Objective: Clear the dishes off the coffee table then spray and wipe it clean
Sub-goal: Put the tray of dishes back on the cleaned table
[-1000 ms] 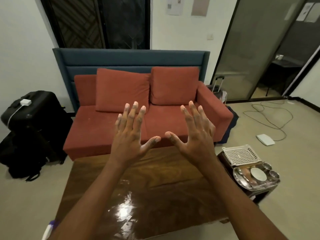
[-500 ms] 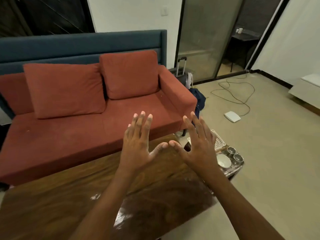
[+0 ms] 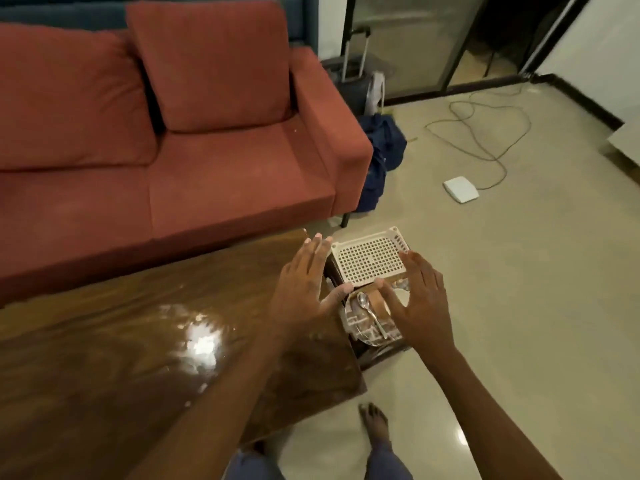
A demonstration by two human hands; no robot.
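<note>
Table [image 3: 138, 341]: glossy wood, fills the lower left of the view; a glare patch sits near the middle of the top.
Stand [image 3: 377, 353]: low and dark, just beside the table's far right corner, on the floor.
Plate [image 3: 367, 332]: steel, on the near half of the stand and off the table.
Spoon [image 3: 372, 315]: lies in the plate, bowl end toward the tray.
Tray [image 3: 369, 259]: white and perforated, flat on the far half of the stand, its near edge next to the plate.
Left hand [image 3: 304, 285]: released, fingers straight and spread, grasping nothing. It hovers over the table's far right corner, thumb by the tray's near left corner; contact cannot be told.
Right hand [image 3: 420, 299]: released, fingers straight, grasping nothing. It is over the right side of the stand and covers part of the plate, thumb at the tray's near edge; contact cannot be told.
Why so held (judged): the palms bracket the stand from both sides, a framing pose suited to taking up the tray or the plate with two hands.
Why so placed (judged): the dishes are grouped on the stand so the table top is free for spraying.
Task stage (judged): dishes off the table; spray and wipe not yet done.
Sofa [image 3: 207, 161]: red, along the table's far edge.
</note>
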